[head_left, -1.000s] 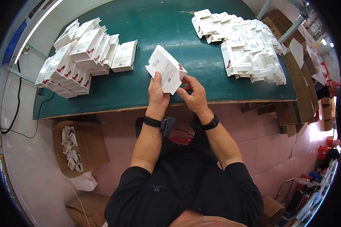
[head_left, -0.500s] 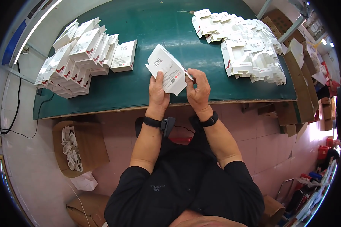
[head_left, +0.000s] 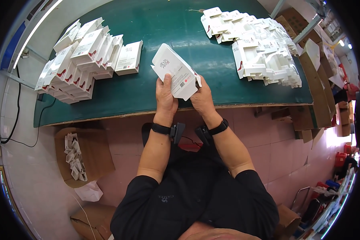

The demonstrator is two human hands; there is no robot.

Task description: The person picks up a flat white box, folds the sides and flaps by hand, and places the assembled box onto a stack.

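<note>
Between my hands, over the front edge of the green table, tilts a white cardboard box (head_left: 175,74) with print on its face and a loose flap at its far end. My left hand (head_left: 166,96) grips its near left side, thumb lying on the printed face. At the near right corner my right hand (head_left: 203,96) holds the box, most of its fingers hidden behind and beneath it. Left of this box a finished-looking white box (head_left: 129,58) lies beside a stacked pile of white boxes (head_left: 74,60) bearing red shoe pictures.
Rows of overlapping, opened white cartons (head_left: 256,50) cover the right of the green table (head_left: 164,24). Large brown cardboard (head_left: 318,88) stands past its right edge. On the floor at left, a brown carton (head_left: 98,156) holds small white pieces. A black cable (head_left: 40,128) hangs at left.
The box has swung more squarely open, showing its side. My right hand has moved down and left, from its right edge to under its near right corner.
</note>
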